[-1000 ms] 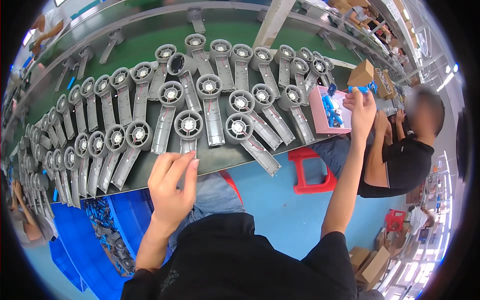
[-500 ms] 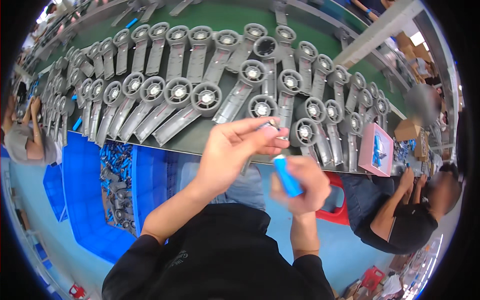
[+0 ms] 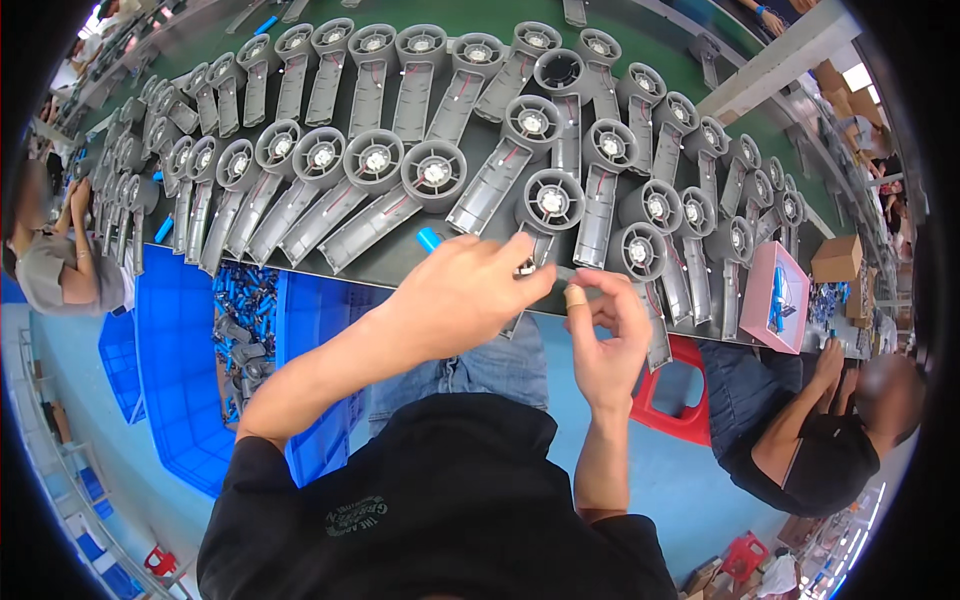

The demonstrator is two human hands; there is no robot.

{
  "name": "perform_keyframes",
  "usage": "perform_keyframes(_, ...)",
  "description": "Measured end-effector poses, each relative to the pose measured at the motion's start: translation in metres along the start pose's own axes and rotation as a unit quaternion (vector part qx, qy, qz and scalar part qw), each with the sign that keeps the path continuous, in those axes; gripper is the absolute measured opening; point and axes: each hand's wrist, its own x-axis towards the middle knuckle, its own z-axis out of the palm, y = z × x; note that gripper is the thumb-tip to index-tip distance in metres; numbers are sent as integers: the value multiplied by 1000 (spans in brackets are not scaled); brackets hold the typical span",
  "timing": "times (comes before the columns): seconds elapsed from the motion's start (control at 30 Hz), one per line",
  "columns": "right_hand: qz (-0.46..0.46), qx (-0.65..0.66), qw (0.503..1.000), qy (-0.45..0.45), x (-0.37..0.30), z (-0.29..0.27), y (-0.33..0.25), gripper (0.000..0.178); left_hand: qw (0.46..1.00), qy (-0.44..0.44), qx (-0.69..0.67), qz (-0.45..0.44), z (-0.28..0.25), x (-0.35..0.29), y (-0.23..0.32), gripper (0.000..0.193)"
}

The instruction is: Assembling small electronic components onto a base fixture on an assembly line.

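My left hand is closed in a pinch just over the bench's near edge. A small dark and silver part shows at its fingertips, too small to name. Beside the back of this hand sticks out the end of a blue cylindrical battery; whether it lies on the bench or in the palm is hidden. My right hand is curled near the left fingertips, a tan cover on one digit, and what it pinches, if anything, cannot be made out. Behind them lies a grey handheld fan housing, handle toward me.
Rows of grey fan housings with open handles cover the green bench. A pink box with blue batteries stands at right. Left below is a blue bin with batteries and grey parts. A red stool and co-workers sit either side.
The blue battery has left my right hand and now shows behind my left hand. My left hand has turned over, palm down. My right hand has risen toward its fingertips. The view has shifted slightly.
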Motion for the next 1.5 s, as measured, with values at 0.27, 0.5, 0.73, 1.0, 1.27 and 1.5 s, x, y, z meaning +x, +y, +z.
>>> perform_keyframes(0.27, -43, 64, 996, 41, 12, 30, 2, 25, 988, 108, -74, -81, 15, 5, 0, 22)
perform_keyframes(0.5, -23, 88, 993, 71, 15, 39, 14, 31, 991, 92, -55, -81, 14, 12, 1, 17)
perform_keyframes(0.73, -117, -18, 987, 106, 23, 50, 9, 22, 946, 128, -187, -233, 12, 13, 1, 16)
perform_keyframes(1.0, -221, -101, 964, 108, 28, 55, 24, 19, 832, 43, -389, -394, 8, 5, -5, 16)
perform_keyframes(1.27, -189, -73, 974, 103, 31, 55, 23, 15, 894, 122, -337, -269, 17, -10, 0, 34)
perform_keyframes(1.5, -181, -34, 979, 82, 33, 51, 22, 14, 935, 125, -277, -185, 19, -12, -7, 33)
